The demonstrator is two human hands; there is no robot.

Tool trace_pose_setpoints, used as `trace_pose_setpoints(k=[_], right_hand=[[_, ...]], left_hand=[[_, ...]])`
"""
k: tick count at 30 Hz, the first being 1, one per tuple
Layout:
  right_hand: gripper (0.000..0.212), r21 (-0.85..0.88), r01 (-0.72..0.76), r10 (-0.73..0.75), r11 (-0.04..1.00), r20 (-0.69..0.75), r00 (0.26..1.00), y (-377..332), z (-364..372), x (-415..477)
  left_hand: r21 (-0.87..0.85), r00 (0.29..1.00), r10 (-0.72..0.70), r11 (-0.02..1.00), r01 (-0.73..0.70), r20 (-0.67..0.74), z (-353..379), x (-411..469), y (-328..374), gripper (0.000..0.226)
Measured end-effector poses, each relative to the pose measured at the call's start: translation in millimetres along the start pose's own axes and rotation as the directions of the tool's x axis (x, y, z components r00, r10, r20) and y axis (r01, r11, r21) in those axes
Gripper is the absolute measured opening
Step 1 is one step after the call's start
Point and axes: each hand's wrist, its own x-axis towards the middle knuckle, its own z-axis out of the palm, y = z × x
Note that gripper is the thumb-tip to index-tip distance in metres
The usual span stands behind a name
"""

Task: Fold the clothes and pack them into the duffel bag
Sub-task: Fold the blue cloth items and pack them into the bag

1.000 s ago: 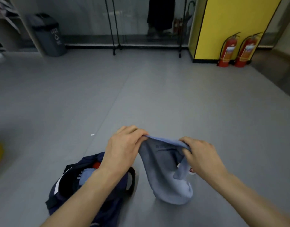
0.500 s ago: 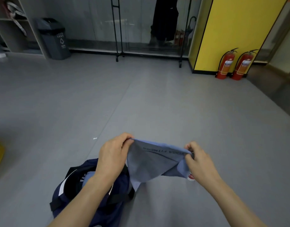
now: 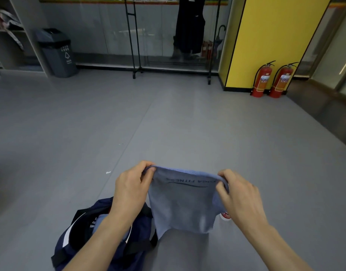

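Observation:
A light blue garment with dark lettering near its top edge hangs stretched between both hands above the grey floor. My left hand pinches its top left corner. My right hand pinches its top right corner. Below my left forearm lies the navy duffel bag, open, with white stripes and black straps; pale blue cloth shows inside it. The bag's right side is hidden by my arm and the garment.
A small white and red object lies on the floor under my right hand. Far off stand a grey bin, a black clothes rack with a dark garment, a yellow wall and two fire extinguishers.
My hands moved apart and pulled the garment's top edge straight. The cloth went from a bunched, drooping shape to a flat hanging panel. The view tilted up slightly.

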Motion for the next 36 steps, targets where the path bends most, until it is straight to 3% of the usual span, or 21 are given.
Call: trace_pose_setpoints(k=[9, 13, 17, 22, 29, 36], right_hand=[[0.024, -0.037, -0.186, 0.189, 0.982, 0.124, 0.974, 8.9, -2.4, 10.3], [0.025, 0.063, -0.209, 0.199, 0.976, 0.126, 0.972, 14.5, -2.9, 10.9], [0.030, 0.208, -0.203, 0.177, 0.957, 0.135, 0.975, 12.3, -5.1, 12.6], [0.009, 0.198, -0.155, 0.136, 0.968, 0.109, 0.985, 14.0, -5.3, 14.5], [0.010, 0.266, -0.105, 0.094, 0.958, 0.053, 0.994, 24.6, -7.2, 15.0], [0.019, 0.116, -0.119, 0.120, 0.986, -0.003, 0.993, 37.6, -16.0, 21.2]], left_hand=[[-0.036, 0.997, 0.025, 0.999, -0.027, -0.074, -1.1, 4.4, 7.4, 0.008], [-0.057, 0.997, 0.021, 0.998, -0.025, -0.072, -1.0, 5.2, 8.8, 0.007], [-0.071, 0.996, -0.003, 0.997, -0.003, -0.088, -1.6, 6.6, 7.1, 0.008], [-0.052, 0.998, -0.010, 0.999, 0.007, -0.061, -1.3, 7.6, -0.2, 0.011], [-0.062, 0.999, -0.034, 0.998, 0.032, -0.038, 1.2, 9.1, -0.8, 0.015], [-0.047, 0.996, -0.073, 0.996, 0.071, -0.057, 2.1, 17.0, -3.1, 0.016]])
